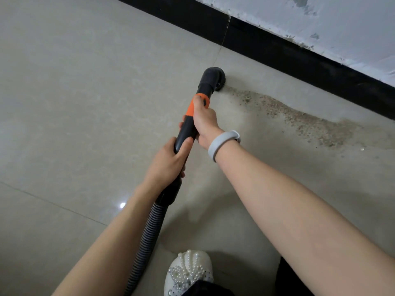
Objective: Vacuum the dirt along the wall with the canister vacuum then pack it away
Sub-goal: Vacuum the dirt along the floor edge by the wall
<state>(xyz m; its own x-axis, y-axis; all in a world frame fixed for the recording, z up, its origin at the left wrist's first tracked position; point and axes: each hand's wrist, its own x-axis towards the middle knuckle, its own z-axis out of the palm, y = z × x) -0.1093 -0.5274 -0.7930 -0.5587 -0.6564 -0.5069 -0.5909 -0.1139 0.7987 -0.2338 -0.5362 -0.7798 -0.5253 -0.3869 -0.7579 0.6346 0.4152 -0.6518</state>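
A black vacuum wand [188, 129] with an orange collar runs from the ribbed grey hose [147, 238] up to a round black brush nozzle [214, 79]. The nozzle rests on the beige tiled floor at the left end of a band of brown dirt [299, 120], which stretches right along the black skirting [277, 52]. My right hand [204, 122] grips the wand at the orange collar. My left hand [171, 161] grips the wand's lower end just above the hose. The canister itself is out of view.
A white wall [320, 20] with chipped paint rises above the skirting. My pearl-decorated white shoe [188, 272] stands at the bottom centre, beside the hose. A grey band [222, 144] is on my right wrist. Glossy floor tiles [74, 92] spread to the left.
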